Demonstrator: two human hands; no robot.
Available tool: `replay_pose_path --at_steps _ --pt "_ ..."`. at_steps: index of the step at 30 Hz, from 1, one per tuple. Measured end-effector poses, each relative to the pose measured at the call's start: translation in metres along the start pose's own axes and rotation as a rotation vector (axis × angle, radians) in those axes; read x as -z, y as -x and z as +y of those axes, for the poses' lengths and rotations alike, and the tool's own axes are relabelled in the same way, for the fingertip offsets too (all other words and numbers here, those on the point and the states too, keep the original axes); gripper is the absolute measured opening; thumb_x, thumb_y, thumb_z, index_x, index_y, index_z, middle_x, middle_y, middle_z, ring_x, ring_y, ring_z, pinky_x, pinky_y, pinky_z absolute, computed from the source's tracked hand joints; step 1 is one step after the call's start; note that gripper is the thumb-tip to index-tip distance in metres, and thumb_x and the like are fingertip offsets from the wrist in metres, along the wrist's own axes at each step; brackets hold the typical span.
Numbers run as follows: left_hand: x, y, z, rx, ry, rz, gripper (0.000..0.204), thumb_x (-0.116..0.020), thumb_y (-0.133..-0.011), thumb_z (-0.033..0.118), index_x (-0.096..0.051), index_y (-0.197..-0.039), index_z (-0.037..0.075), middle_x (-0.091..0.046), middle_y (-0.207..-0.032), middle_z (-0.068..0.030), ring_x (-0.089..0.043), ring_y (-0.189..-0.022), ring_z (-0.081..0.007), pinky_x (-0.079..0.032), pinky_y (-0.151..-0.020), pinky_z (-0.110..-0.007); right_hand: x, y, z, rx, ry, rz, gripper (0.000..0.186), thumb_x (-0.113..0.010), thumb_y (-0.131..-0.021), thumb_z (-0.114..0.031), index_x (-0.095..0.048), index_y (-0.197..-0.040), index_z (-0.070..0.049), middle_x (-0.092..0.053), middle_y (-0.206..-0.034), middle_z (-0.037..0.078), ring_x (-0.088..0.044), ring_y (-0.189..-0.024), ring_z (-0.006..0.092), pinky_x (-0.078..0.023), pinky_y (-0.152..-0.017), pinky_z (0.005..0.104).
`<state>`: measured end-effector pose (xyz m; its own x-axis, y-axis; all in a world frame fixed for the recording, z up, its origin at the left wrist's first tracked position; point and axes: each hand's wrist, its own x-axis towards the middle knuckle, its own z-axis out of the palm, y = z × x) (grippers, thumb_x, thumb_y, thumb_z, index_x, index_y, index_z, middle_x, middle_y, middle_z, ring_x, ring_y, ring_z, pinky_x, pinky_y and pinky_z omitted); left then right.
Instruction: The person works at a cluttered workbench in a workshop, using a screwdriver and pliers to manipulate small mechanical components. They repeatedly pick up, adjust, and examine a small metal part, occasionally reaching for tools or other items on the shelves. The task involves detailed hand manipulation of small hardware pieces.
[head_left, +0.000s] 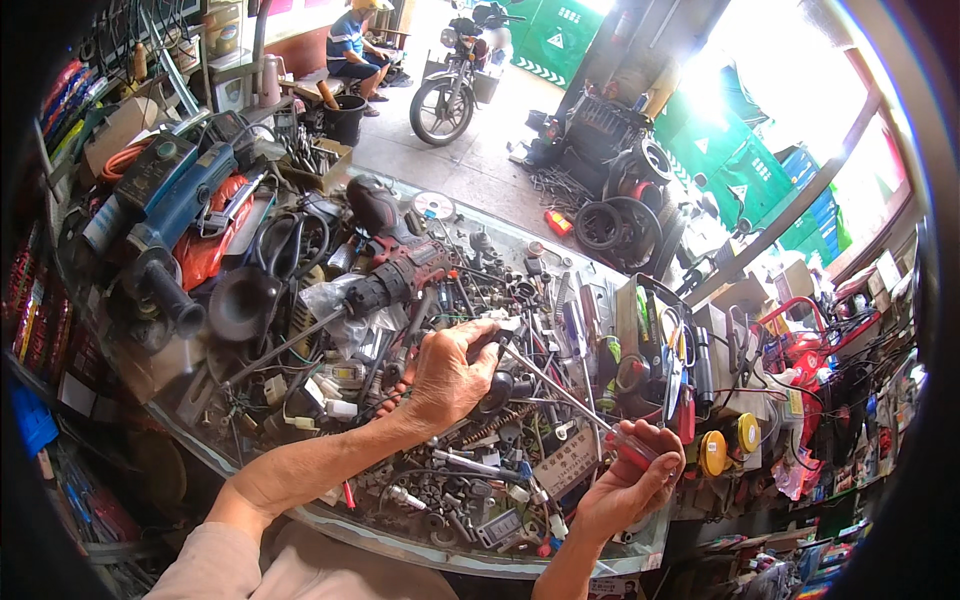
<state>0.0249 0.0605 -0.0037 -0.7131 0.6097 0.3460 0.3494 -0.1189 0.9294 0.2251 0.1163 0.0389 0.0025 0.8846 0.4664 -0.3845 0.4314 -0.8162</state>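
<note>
My right hand [628,488] is closed around the red, see-through handle of a screwdriver [560,387]. Its long metal shaft slants up and to the left, and the tip reaches the fingers of my left hand [452,378]. Those fingers pinch a small dark part [507,328] whose kind I cannot make out; my thumb and fingertips partly cover it. Beneath both hands lies a heap of loose screws, connectors, springs and wires on the workbench [215,440]. A small plate with writing [563,465] rests between the two hands.
A cordless drill [410,270] with a long bit lies beyond my left hand. Blue angle grinder [190,190] and horn-shaped black part [240,300] sit at left. Scissors [677,365] and yellow tape rolls [713,453] are at right. Farther off: a motorcycle [445,95], tyres, a seated person [352,50].
</note>
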Motion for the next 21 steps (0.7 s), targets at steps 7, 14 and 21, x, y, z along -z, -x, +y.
replay_pose_path --at_steps 7,14,21 --pt "0.004 0.001 0.016 0.011 -0.062 0.009 0.026 -0.065 -0.082 0.003 -0.067 -0.105 -0.007 -0.070 -0.099 -0.0219 -0.070 -0.090 -0.0286 -0.053 -0.081 -0.032 -0.003 0.005 -0.003 0.107 0.080 -0.021 0.044 -0.048 -0.100 -0.040 -0.047 -0.114 0.001 -0.065 -0.098 0.020 -0.069 -0.084 0.0267 -0.060 -0.075 0.0356" --pt "0.004 0.002 0.014 0.003 -0.106 0.031 0.026 -0.065 -0.081 0.003 -0.067 -0.104 -0.007 -0.070 -0.099 -0.0219 -0.071 -0.088 -0.0293 -0.054 -0.079 -0.032 -0.008 0.017 -0.006 0.250 0.207 -0.068 0.049 -0.047 -0.100 -0.044 -0.044 -0.111 0.004 -0.062 -0.095 0.020 -0.067 -0.079 0.0272 -0.060 -0.073 0.0372" --pt "0.005 0.002 0.016 -0.001 -0.156 0.025 0.026 -0.063 -0.081 0.002 -0.067 -0.105 -0.007 -0.069 -0.100 -0.0225 -0.070 -0.091 -0.0312 -0.053 -0.081 -0.034 -0.008 0.011 -0.008 0.185 0.134 0.000 0.047 -0.047 -0.100 -0.043 -0.045 -0.111 0.003 -0.062 -0.093 0.019 -0.067 -0.078 0.0256 -0.059 -0.074 0.0366"
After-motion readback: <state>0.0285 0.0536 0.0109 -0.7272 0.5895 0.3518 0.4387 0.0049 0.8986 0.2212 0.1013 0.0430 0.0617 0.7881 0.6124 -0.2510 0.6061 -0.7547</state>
